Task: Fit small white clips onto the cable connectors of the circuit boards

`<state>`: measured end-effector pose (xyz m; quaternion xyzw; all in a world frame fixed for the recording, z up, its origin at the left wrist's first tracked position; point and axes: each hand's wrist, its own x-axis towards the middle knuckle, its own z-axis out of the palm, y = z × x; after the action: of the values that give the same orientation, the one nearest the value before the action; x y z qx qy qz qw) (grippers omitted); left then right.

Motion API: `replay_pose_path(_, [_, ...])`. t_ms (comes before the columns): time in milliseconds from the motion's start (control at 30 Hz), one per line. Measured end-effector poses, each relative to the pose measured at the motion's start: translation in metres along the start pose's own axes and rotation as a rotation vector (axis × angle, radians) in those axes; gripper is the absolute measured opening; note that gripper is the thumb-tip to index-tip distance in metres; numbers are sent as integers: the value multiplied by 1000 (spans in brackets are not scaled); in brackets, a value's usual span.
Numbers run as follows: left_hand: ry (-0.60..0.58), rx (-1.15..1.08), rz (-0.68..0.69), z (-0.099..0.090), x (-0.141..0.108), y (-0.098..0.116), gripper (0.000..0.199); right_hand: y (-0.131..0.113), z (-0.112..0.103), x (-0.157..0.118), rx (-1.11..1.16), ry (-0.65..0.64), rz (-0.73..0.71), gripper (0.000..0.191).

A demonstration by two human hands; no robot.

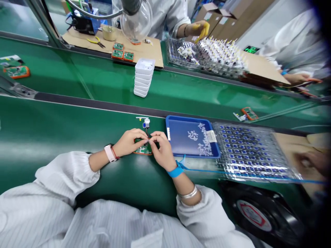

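A green circuit board (143, 149) in an orange frame lies on the green work surface, partly covered by both hands. My left hand (131, 140) rests over its upper left part, thumb and fingertips pinched together at the thin wires. From the right, my right hand (161, 150) meets it, its thumb and forefinger also closed at the wires. What the fingertips hold is too small to make out. Just above the fingers, a small white and blue component (146, 124) lies at the wires' far end, beside a thin white strip (141, 118).
A blue tray (181, 137) with small white parts lies right of my hands, beside a clear tray (248, 151) of blue components. White containers (144, 77) stand stacked beyond. A black fan (258, 213) is at lower right. Other people work opposite and at the right.
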<state>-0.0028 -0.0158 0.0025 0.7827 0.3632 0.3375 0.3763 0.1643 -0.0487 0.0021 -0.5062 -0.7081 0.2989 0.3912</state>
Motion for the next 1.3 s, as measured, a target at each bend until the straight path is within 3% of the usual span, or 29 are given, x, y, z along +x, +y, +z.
replay_pose_path(267, [-3,67,-89,1,1,-4,9,16,0,3,8,-101,28,12])
replay_pose_path(467, [-70,96,-169,-2,10,-1,11,17,3,7,2,-148,73,14])
replay_pose_path(633, [-37,203,-123,-6,1,-4,8,8,-2,4,-79,-70,-14,14])
replay_pose_path(700, [-84,305,-26,-8,-8,-6,34,11,-20,5,-138,30,-83,13])
replay_pose_path(800, [-217,469,98,-12,-19,-8,69,37,-70,9,-319,252,-107,12])
replay_pose_path(867, [-256,521,109,-14,-19,-7,66,65,-111,7,-490,354,-44,12])
replay_pose_path(967, [-249,466,31,-20,-6,-2,65,103,-157,-5,-705,392,85,12])
replay_pose_path(1067, [-156,207,-114,-31,24,2,70,121,-172,-18,-782,323,126,12])
replay_pose_path(1167, [111,-7,-172,-44,66,-2,68,121,-172,-26,-800,226,141,12])
replay_pose_path(1233, [330,32,-113,-51,95,-10,69,117,-172,-30,-828,164,190,12])
replay_pose_path(1300, [447,150,-30,-55,118,-22,71,113,-175,-34,-849,100,247,10])
